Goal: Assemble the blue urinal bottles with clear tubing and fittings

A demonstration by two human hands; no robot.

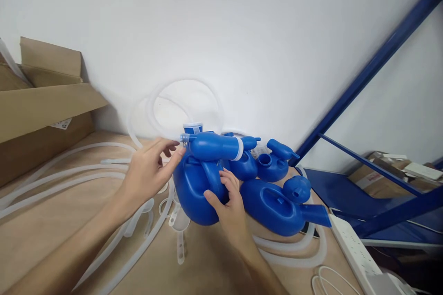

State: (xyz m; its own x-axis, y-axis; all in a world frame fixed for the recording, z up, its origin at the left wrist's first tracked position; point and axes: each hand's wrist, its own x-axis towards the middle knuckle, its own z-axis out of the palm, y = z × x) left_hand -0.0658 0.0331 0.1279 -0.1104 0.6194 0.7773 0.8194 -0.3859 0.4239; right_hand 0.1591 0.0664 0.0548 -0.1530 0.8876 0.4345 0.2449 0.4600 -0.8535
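Between my hands is a blue plastic urinal bottle with a moulded handle. A blue funnel-shaped piece with a white ring lies sideways across its top. My right hand grips the bottle's handle, thumb in front. My left hand has its thumb and index finger pinched at a small metal hose clamp on the narrow end of the funnel-shaped piece. A translucent hose runs up to that end and loops behind. Part of the hose end is hidden by my left fingers.
More blue bottles with spouts and caps stand at the right. Translucent hoses and white plastic straps lie on the table. A cardboard box stands left; a power strip and blue rack are right.
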